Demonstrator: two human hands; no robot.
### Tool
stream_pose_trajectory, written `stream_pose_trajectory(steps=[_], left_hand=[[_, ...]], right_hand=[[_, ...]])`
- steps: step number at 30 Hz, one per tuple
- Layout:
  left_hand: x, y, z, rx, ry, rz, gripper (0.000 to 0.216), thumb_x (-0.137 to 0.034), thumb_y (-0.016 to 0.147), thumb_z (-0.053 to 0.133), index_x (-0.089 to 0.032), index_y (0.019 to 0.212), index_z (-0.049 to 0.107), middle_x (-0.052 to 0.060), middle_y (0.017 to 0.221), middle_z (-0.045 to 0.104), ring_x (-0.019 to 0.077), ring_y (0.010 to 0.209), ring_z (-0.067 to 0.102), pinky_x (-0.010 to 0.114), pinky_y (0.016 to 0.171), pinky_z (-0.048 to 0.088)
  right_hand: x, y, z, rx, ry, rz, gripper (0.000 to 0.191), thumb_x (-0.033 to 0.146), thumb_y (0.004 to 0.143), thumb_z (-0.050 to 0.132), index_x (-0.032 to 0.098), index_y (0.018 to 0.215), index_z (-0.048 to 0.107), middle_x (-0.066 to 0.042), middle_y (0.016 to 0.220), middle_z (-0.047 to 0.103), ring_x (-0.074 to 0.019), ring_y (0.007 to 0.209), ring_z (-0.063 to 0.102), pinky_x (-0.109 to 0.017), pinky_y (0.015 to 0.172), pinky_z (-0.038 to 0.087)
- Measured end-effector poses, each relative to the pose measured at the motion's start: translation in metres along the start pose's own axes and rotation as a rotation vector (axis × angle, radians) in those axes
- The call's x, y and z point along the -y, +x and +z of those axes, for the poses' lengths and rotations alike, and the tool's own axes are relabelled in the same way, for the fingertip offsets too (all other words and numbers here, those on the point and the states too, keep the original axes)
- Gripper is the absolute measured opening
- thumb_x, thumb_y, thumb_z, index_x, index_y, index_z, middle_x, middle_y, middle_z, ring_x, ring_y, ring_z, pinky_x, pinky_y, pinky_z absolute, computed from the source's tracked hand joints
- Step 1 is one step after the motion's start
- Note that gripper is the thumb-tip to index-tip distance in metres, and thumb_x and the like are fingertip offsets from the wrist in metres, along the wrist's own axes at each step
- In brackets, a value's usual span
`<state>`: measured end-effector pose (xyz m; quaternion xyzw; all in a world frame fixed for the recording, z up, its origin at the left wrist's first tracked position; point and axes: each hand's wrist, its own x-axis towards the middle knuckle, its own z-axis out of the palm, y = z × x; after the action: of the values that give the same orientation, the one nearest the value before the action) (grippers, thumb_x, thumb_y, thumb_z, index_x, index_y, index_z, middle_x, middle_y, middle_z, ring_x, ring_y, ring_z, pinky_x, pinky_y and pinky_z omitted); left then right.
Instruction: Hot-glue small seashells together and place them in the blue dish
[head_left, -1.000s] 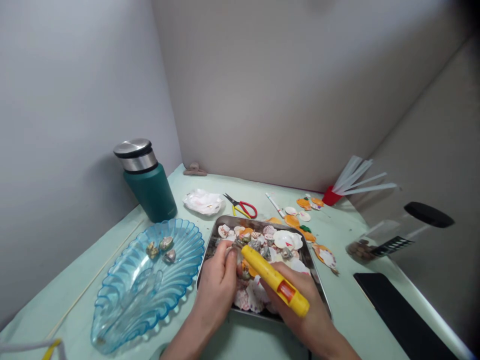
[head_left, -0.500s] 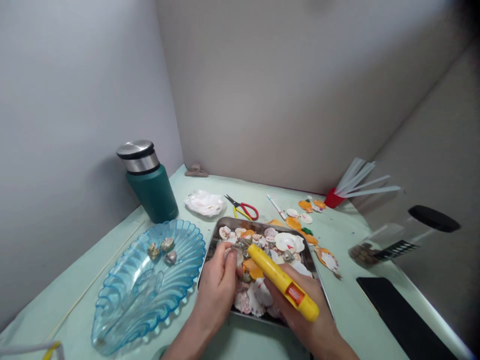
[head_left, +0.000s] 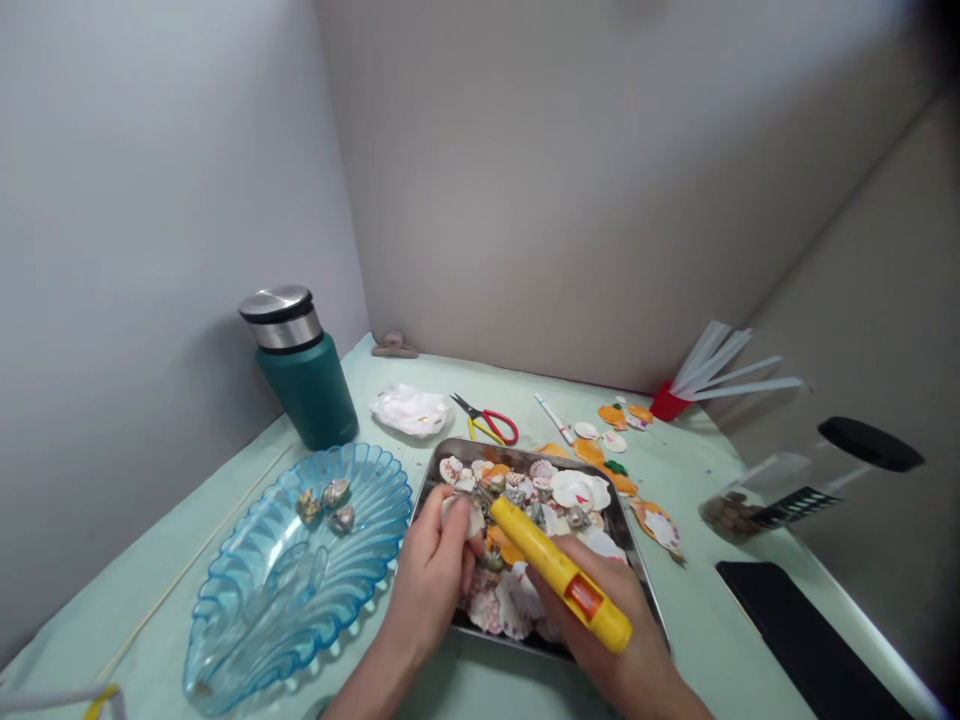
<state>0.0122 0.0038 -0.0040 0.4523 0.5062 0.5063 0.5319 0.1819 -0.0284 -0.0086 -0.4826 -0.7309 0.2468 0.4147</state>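
Observation:
A metal tray [head_left: 637, 590] full of several white, orange and spotted seashells [head_left: 574, 489] lies in front of me. My left hand [head_left: 435, 580] pinches a pale shell [head_left: 456, 512] over the tray's left side. My right hand [head_left: 611, 620] grips a yellow glue gun [head_left: 559, 572] with an orange trigger, its nozzle pointing at that shell. To the left lies a blue shell-shaped glass dish [head_left: 292, 570] with three small shells [head_left: 326, 500] in it.
A green flask [head_left: 304, 375] with a steel lid stands at back left. Behind the tray lie a white crumpled packet [head_left: 409, 408], red-and-yellow scissors [head_left: 487, 422], a pen [head_left: 553, 416] and loose shells [head_left: 616, 413]. A red cup of glue sticks [head_left: 701, 375], a clear jar [head_left: 795, 478] and a black slab [head_left: 802, 640] are on the right.
My left hand has lifted the pale shell slightly and turned it toward the glue gun's nozzle. The view has shifted a little; the right hand keeps the gun in much the same place.

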Motion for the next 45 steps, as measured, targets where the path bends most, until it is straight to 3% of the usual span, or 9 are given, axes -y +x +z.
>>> stream_pose_trajectory(steps=[5, 9, 26, 33, 45], left_hand=[[0.0030, 0.0026, -0.0014, 0.022, -0.041, -0.004, 0.030, -0.050, 0.085, 0.048, -0.020, 0.082, 0.047, -0.007, 0.051, 0.051, 0.0046, 0.033, 0.034, 0.017, 0.035, 0.024], [0.0044, 0.0029, -0.0017, 0.008, -0.036, -0.017, 0.030, -0.050, 0.085, 0.048, -0.020, 0.083, 0.047, -0.010, 0.044, 0.045, 0.0047, 0.031, 0.032, 0.016, 0.034, 0.022], [-0.0011, 0.0002, -0.0002, 0.045, 0.011, -0.014, 0.028, -0.048, 0.088, 0.044, -0.021, 0.079, 0.044, -0.011, 0.038, 0.042, 0.0053, 0.030, 0.033, 0.017, 0.036, 0.024], [0.0005, 0.0017, -0.0002, 0.117, -0.081, -0.051, 0.030, -0.048, 0.087, 0.046, -0.019, 0.079, 0.045, -0.006, 0.052, 0.057, 0.0030, 0.030, 0.036, 0.016, 0.035, 0.022], [0.0044, 0.0038, -0.0018, 0.150, -0.212, -0.108, 0.029, -0.045, 0.088, 0.047, -0.018, 0.077, 0.045, -0.004, 0.057, 0.059, 0.0017, 0.029, 0.037, 0.015, 0.033, 0.020]], right_hand=[[-0.0005, -0.0012, -0.0012, -0.001, 0.000, -0.083, 0.011, 0.024, 0.086, 0.055, 0.019, 0.077, 0.058, -0.001, 0.066, 0.062, -0.0142, 0.055, 0.057, -0.023, 0.051, 0.042], [-0.0049, -0.0027, -0.0013, 0.039, -0.029, -0.126, 0.006, 0.022, 0.085, 0.055, 0.019, 0.087, 0.060, -0.002, 0.073, 0.066, -0.0150, 0.060, 0.060, -0.023, 0.056, 0.044], [-0.0053, -0.0040, -0.0005, 0.066, -0.052, -0.066, 0.010, 0.024, 0.087, 0.053, 0.019, 0.089, 0.061, -0.002, 0.077, 0.067, -0.0160, 0.063, 0.060, -0.025, 0.058, 0.045], [-0.0031, -0.0042, -0.0012, 0.069, -0.054, -0.073, 0.008, 0.023, 0.087, 0.054, 0.020, 0.090, 0.061, -0.002, 0.079, 0.068, -0.0163, 0.066, 0.062, -0.025, 0.060, 0.045], [-0.0010, -0.0023, -0.0006, 0.040, -0.073, -0.072, 0.005, 0.020, 0.085, 0.054, 0.020, 0.082, 0.057, 0.001, 0.070, 0.062, -0.0140, 0.058, 0.056, -0.023, 0.054, 0.042]])
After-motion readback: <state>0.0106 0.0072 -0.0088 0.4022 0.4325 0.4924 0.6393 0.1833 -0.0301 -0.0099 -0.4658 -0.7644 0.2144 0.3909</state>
